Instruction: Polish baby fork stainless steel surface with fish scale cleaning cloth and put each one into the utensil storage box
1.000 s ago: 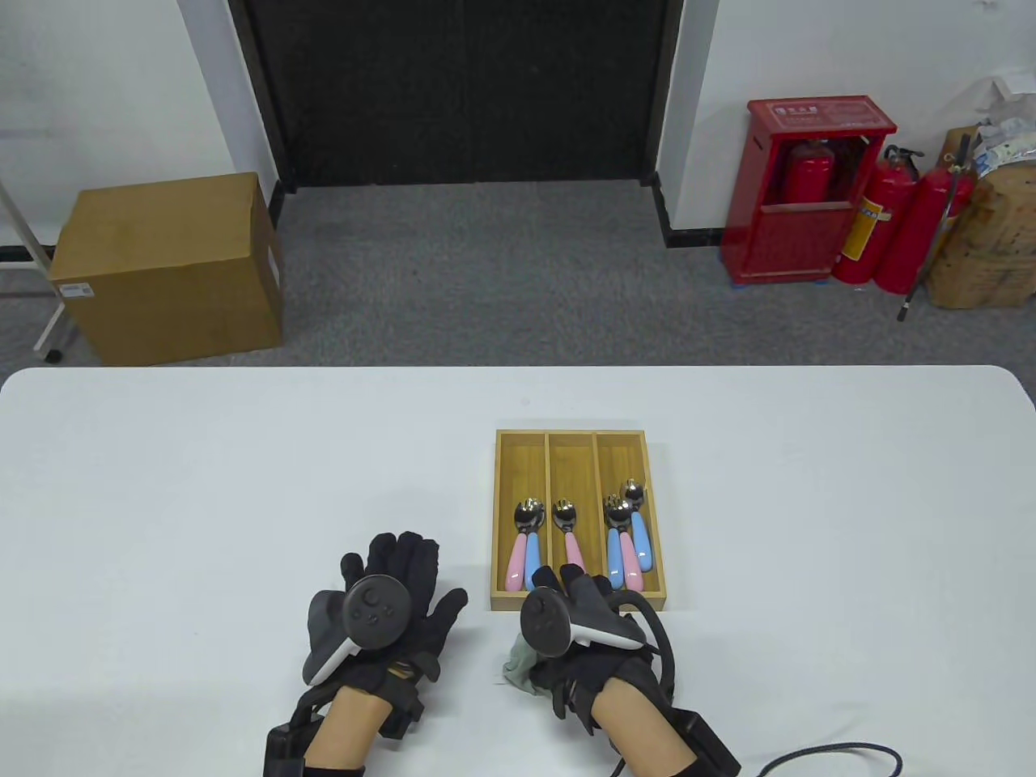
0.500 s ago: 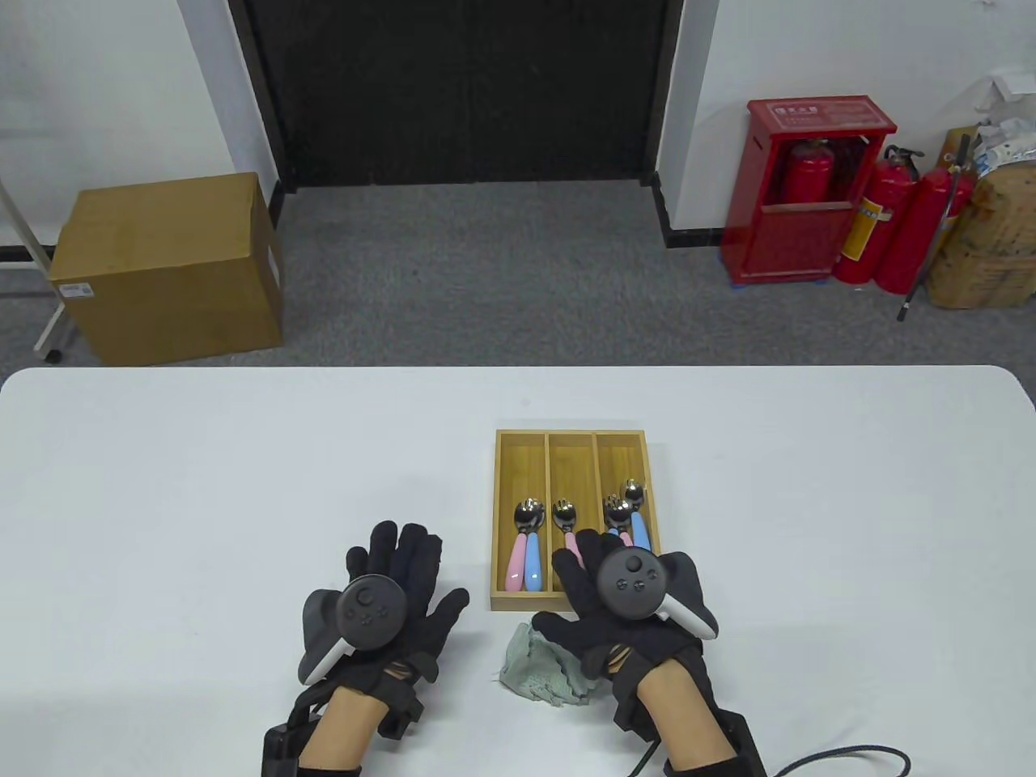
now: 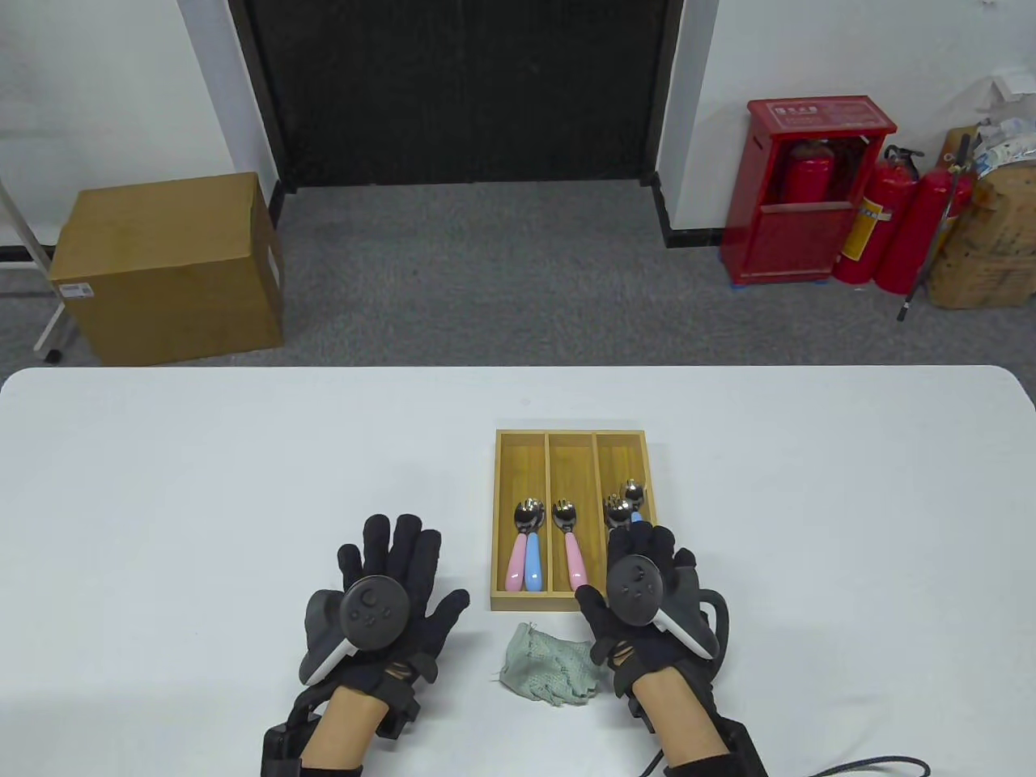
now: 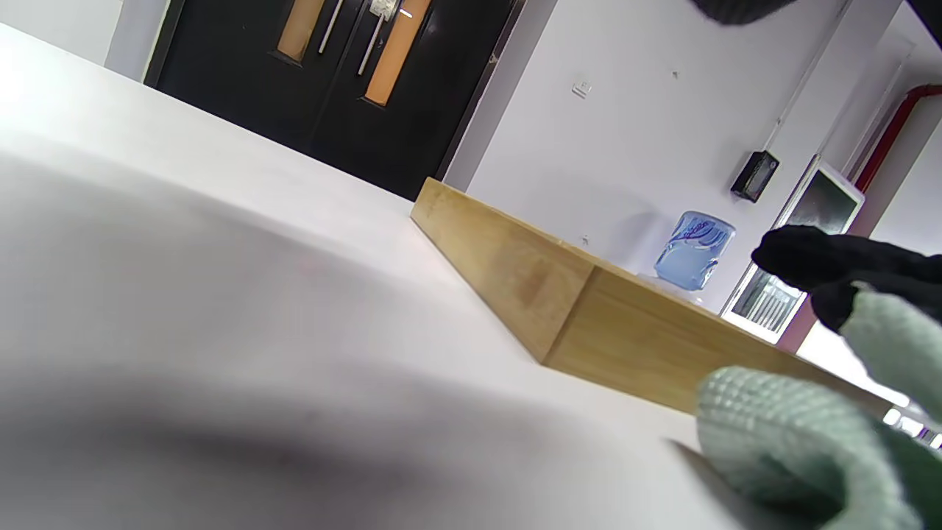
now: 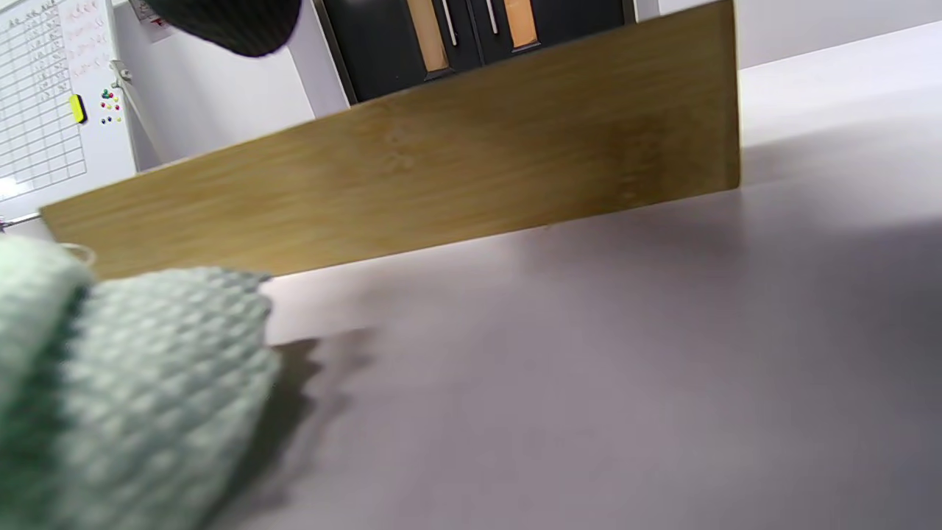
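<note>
Five forks: we count baby forks [image 3: 573, 541] lying in the three slots of the utensil storage box [image 3: 499, 518].
Cloth: cleaning cloth [image 3: 550, 665] crumpled just near the box's near edge, between our hands.
Left hand [image 3: 388, 595]: flat, fingers spread, holding nothing, left of the box.
Right hand [image 3: 643, 603]: fingers straight over the box's near right corner, gripping nothing.
Room: wide bare table [image 3: 202, 486] left, right and far.

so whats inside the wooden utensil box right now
The utensil storage box holds a pink and a blue fork left, a pink fork in the middle; the right hand covers the right compartment's fork handles.
</note>
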`<state>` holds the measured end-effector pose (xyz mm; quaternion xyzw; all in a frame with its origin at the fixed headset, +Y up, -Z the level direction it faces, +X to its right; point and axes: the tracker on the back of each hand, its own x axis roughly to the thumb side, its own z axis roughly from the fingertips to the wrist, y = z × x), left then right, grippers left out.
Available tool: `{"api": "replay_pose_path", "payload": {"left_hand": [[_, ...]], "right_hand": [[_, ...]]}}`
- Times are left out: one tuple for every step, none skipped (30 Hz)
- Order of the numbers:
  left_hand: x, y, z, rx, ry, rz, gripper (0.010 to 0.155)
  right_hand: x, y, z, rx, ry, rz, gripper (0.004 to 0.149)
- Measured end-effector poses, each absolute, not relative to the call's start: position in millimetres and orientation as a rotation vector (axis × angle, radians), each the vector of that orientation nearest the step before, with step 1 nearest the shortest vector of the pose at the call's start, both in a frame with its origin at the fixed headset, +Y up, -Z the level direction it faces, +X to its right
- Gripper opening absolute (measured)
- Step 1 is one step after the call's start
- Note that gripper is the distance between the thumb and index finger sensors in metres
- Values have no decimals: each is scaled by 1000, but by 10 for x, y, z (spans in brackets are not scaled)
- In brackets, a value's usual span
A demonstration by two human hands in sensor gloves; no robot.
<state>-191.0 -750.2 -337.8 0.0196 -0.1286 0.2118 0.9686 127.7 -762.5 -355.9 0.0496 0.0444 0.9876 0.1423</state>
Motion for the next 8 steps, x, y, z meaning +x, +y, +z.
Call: {"api": "replay_pose_path", "payload": {"left_hand": [[-1906,-7509,-3378,33,-257,418,83],[-1901,-7521,-3377,25,-252,409,83],[-1895,-7530,-3375,21,-249,408,83],[-1887,-7541,-3374,17,-247,406,83],[-1881,-7549,-3374,12,-247,404,83],[-1874,-7555,-3373,3,-245,402,83],[-1870,-7556,-3371,1,-244,399,83],[-1867,-7554,-3369,0,-244,399,83]], "right_hand": [[1281,-7627,-3560,133,127,2848,84],[1289,-7625,-3559,123,122,2846,84],[1294,-7623,-3557,123,119,2840,84],[1299,-7620,-3551,126,113,2828,84],[1302,-7615,-3546,122,109,2825,84],[1304,-7611,-3542,122,107,2820,84],[1305,-7608,-3538,122,104,2818,84],[1304,-7604,-3536,121,98,2817,84]]}}
